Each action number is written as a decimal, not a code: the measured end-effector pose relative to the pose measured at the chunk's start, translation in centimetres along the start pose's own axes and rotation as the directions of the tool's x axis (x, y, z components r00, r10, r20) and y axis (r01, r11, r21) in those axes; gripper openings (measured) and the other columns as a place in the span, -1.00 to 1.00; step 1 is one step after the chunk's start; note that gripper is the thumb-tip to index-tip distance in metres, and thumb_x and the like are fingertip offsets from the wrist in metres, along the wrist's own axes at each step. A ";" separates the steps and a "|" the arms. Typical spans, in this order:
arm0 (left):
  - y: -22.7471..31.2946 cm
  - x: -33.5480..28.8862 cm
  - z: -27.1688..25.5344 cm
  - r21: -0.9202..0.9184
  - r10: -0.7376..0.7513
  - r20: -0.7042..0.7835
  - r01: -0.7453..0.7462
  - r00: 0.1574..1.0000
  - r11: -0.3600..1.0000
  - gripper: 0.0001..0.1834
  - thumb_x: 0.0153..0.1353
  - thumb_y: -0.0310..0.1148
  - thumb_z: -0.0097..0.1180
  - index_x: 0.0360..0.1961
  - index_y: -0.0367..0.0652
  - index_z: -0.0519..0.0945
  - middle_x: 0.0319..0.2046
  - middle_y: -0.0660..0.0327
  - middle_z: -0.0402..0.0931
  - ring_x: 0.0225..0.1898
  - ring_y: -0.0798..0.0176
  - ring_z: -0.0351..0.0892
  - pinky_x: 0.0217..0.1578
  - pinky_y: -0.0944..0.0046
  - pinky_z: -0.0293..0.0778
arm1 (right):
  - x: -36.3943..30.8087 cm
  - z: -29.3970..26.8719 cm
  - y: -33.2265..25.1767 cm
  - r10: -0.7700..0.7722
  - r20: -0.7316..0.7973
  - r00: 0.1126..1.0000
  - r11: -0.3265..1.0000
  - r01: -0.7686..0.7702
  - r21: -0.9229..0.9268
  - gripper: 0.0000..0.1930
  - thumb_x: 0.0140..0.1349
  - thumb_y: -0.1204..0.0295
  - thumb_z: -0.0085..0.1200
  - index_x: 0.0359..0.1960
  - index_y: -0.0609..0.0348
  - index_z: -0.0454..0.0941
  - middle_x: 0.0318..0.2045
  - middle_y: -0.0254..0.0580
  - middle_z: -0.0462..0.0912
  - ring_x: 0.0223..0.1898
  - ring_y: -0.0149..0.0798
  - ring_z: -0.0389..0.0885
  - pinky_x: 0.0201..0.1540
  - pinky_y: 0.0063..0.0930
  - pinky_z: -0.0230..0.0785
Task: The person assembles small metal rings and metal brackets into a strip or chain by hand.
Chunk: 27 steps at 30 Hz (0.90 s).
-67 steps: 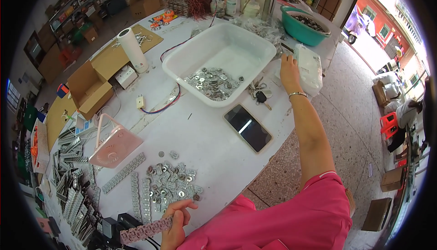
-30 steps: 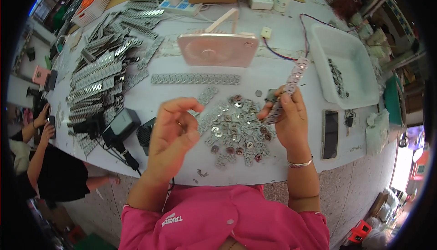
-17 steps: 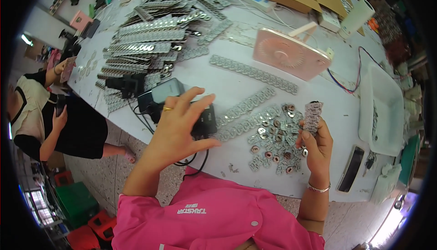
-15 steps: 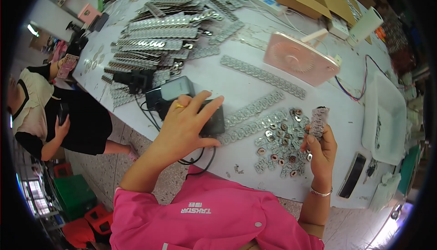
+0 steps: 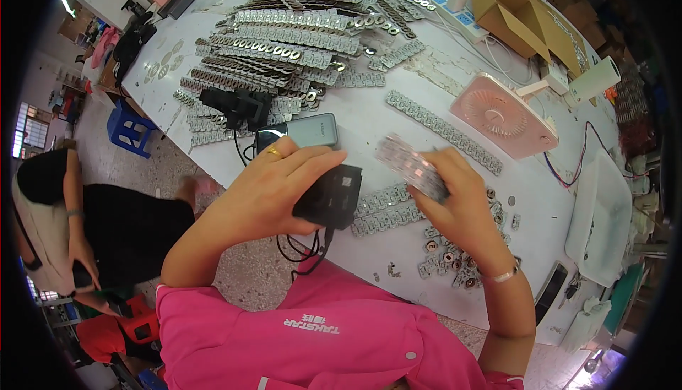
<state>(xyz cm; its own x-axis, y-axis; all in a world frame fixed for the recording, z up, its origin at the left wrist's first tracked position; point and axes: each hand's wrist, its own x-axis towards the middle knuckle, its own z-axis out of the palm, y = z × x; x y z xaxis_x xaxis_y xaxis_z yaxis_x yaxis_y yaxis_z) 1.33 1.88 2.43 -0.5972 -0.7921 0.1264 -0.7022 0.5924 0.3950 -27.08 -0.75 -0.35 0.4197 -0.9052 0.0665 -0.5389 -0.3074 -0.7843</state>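
Note:
My left hand (image 5: pixel 266 187), a ring on one finger, grips a black box (image 5: pixel 332 199) with a cable running from its lower edge. The box is tilted over the table. In my right hand (image 5: pixel 462 202) is a short, silvery bundle of embossed metal strip (image 5: pixel 406 160), blurred and held a little right of the box. Two longer strips (image 5: pixel 387 216) lie beneath, between my hands. Partly hidden under my right forearm is a pile of small metal pieces with round copper-coloured discs (image 5: pixel 449 256).
A large heap of metal strips (image 5: pixel 284 56) fills the far left. Beyond my left hand sit a grey power bank (image 5: pixel 316 131) and a black clamp-like device (image 5: pixel 238 106). A pink fan (image 5: pixel 501 113), open carton (image 5: pixel 508 13) and white tray (image 5: pixel 600 219) stand rightward. Another person (image 5: pixel 106 226) is at left.
My right hand has moved left and away from me with the strip bundle, toward the black box. My left hand has tilted the box up. The view has shifted and the other person has moved.

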 end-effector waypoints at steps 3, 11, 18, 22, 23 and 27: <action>0.1 -1.9 -1.4 -0.035 -0.020 0.019 0.021 1.000 0.999 -0.05 -0.41 -0.36 0.49 0.19 -0.13 0.42 0.06 0.18 0.47 -0.18 0.03 0.40 -0.04 0.14 0.39 | 4.0 3.5 0.6 -0.232 0.006 0.973 0.973 0.232 0.002 -0.51 0.04 0.49 0.26 0.07 0.11 0.48 -0.07 -0.05 0.52 -0.13 0.05 0.57 -0.11 -0.26 0.46; -0.9 -6.4 -1.5 0.091 -0.211 0.121 0.201 0.970 0.975 -0.03 -0.47 -0.41 0.47 0.18 -0.07 0.43 0.06 0.28 0.47 -0.21 0.09 0.37 -0.07 0.18 0.38 | 10.0 7.6 -1.2 -0.220 0.233 0.947 0.951 0.262 -0.165 -0.33 -0.03 0.39 0.35 0.19 0.06 0.40 0.05 -0.10 0.46 -0.07 0.04 0.60 -0.07 -0.19 0.50; -3.6 -5.7 -1.1 0.001 -0.156 0.033 0.156 0.987 0.988 -0.09 -0.42 -0.42 0.45 0.15 -0.03 0.46 0.08 0.24 0.50 -0.16 0.04 0.39 -0.05 0.17 0.40 | 13.2 7.2 1.1 -0.300 0.351 0.887 0.941 0.335 -0.041 -0.33 -0.05 0.45 0.35 0.18 0.04 0.42 -0.07 -0.11 0.50 -0.08 -0.05 0.55 -0.04 -0.31 0.43; -4.1 -4.5 -1.0 -0.038 -0.109 -0.024 0.108 0.994 0.993 -0.09 -0.41 -0.41 0.45 0.16 -0.04 0.46 0.09 0.25 0.50 -0.16 0.04 0.40 -0.05 0.16 0.39 | 14.6 5.8 1.5 -0.330 0.373 0.867 0.930 0.367 -0.030 -0.36 -0.04 0.47 0.34 0.16 0.02 0.43 -0.08 -0.15 0.51 -0.08 -0.07 0.53 -0.02 -0.32 0.41; -4.0 -4.3 -1.1 -0.048 -0.088 -0.024 0.087 0.996 0.995 -0.10 -0.39 -0.41 0.45 0.17 -0.04 0.46 0.09 0.24 0.49 -0.16 0.04 0.40 -0.05 0.16 0.39 | 14.8 5.4 1.6 -0.311 0.398 0.863 0.931 0.361 -0.055 -0.36 -0.04 0.47 0.34 0.17 0.01 0.43 -0.08 -0.16 0.51 -0.07 -0.07 0.52 -0.01 -0.31 0.40; -4.1 -3.5 -0.3 -0.032 -0.054 0.007 0.054 0.999 0.998 -0.11 -0.36 -0.42 0.43 0.18 -0.05 0.45 0.09 0.22 0.50 -0.19 0.03 0.41 -0.07 0.17 0.38 | 15.6 4.5 2.2 -0.327 0.410 0.852 0.915 0.394 -0.087 -0.37 -0.01 0.46 0.34 0.17 -0.03 0.42 -0.04 -0.18 0.49 -0.08 -0.09 0.54 -0.04 -0.31 0.42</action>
<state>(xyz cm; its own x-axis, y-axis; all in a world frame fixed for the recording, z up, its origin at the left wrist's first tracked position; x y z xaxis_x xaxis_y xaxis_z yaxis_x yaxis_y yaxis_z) 6.40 2.14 0.67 -0.5610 -0.8219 0.0982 -0.7209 0.5435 0.4300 -18.43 -14.19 -3.83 0.8329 -0.5501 0.0608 -0.3916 -0.6634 -0.6376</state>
